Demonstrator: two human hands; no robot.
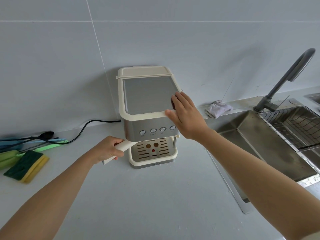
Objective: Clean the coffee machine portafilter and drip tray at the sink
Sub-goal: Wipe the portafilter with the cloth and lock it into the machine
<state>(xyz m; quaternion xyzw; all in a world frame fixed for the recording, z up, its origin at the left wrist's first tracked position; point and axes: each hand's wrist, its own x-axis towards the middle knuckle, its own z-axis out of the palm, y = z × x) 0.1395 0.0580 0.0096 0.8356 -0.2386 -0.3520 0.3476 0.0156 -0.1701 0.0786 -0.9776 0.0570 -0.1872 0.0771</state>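
Coffee machine (149, 101): cream and steel, stood on the grey counter (155, 196) against the tiled wall (155, 32), left of the sink (259, 141).
Portafilter (125, 145): its cream handle jutted left from under the button panel (155, 130); the head was hidden, probably seated in the machine.
Left hand (107, 149): fingers wrapped round that handle.
Right hand (187, 116): fingers straight, pressed flat on the machine's top right edge, grasping nothing.
Drip tray (152, 153): slotted, in place at the machine's base.
Sponge (26, 166): green and yellow, at the counter's left, beside long-handled tools (34, 139).
Cloth (219, 108): crumpled, behind the sink's rim.
Tap (284, 80): grey, arched over the sink.
Wire rack (297, 125): set in the basin.
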